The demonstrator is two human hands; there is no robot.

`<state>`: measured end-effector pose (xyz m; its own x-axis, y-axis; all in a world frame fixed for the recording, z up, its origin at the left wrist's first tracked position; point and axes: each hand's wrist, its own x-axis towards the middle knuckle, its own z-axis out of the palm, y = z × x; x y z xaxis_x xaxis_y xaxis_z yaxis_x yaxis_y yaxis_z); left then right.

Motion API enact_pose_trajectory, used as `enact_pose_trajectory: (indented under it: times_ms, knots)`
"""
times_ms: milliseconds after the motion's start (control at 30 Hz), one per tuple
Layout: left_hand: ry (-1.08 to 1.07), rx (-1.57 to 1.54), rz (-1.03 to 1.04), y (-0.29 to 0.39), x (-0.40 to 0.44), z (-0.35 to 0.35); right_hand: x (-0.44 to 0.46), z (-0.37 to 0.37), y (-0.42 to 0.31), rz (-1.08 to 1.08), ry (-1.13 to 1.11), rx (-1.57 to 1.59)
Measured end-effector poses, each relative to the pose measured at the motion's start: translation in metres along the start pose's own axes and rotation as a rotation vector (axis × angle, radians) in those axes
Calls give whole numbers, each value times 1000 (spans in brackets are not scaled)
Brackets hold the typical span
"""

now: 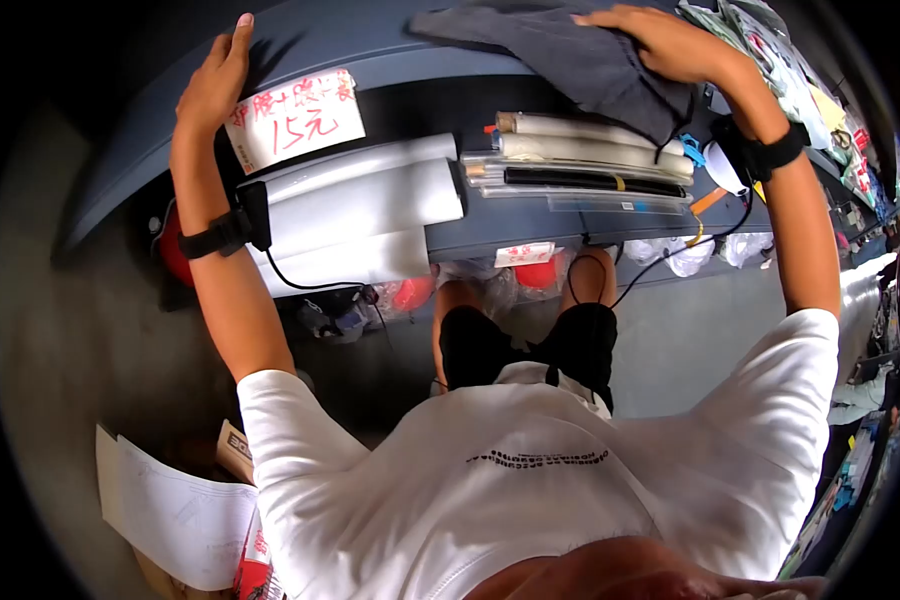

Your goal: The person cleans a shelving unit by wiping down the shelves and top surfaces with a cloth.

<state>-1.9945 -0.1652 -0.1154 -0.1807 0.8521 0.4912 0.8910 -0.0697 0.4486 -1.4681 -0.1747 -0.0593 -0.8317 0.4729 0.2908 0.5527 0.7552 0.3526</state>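
On the left, my left hand [215, 82] rests by the edge of the dark grey table [370, 55] with its fingers stretched out and nothing in them. A white paper sign [298, 120] with red handwriting and "15元" lies just beside it. My right hand [665, 42] lies on a dark grey cloth [580, 65], fingers spread. The cloth stretches left across the tabletop and hangs down in a fold toward the shelf below.
White rolled sheets [355, 200] and several tubes and rolls [590, 160] lie on the shelf nearer my body. Cables run from both wrist straps. Bagged items [535, 275] sit below the shelf. Piled goods [820, 110] stand at right; large paper sheets [175, 510] at lower left.
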Motion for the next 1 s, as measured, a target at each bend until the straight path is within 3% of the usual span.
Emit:
enact_pose_trajectory:
  times_ms: [133, 167, 233, 267, 300, 433, 500, 567, 633, 700, 1000]
  knots:
    - [-48, -131, 56, -1, -4, -4, -15, -37, -13, 470, -475, -117]
    - [-33, -121, 24, 5, -13, -5, -11, -34, -13, 434, -471, -116]
    - [141, -46, -196, 43, -26, -13, -1, -35, -29, 576, -444, -311]
    - [45, 71, -197, 15, -17, 0, 9, -36, -47, 615, -517, -445]
    - [32, 9, 33, -13, 0, 6, 14, -25, -46, 613, -492, -504]
    - [-49, 67, -55, 12, -10, -3, 27, -19, -57, 415, -441, -542]
    - [-53, 53, -137, 33, -26, -6, 30, -38, -57, 308, -477, -357]
    - [-208, 209, -119, 50, -30, -15, 7, -7, -37, 178, -95, -139]
    - [-296, 271, -203, 68, -33, -25, -10, 0, -26, 166, -58, -6]
    - [-238, 342, -194, 55, -27, -12, -6, -5, -26, 187, -65, 48]
    - [-318, 355, -235, 76, -32, -24, 9, -2, -38, 303, -94, -26]
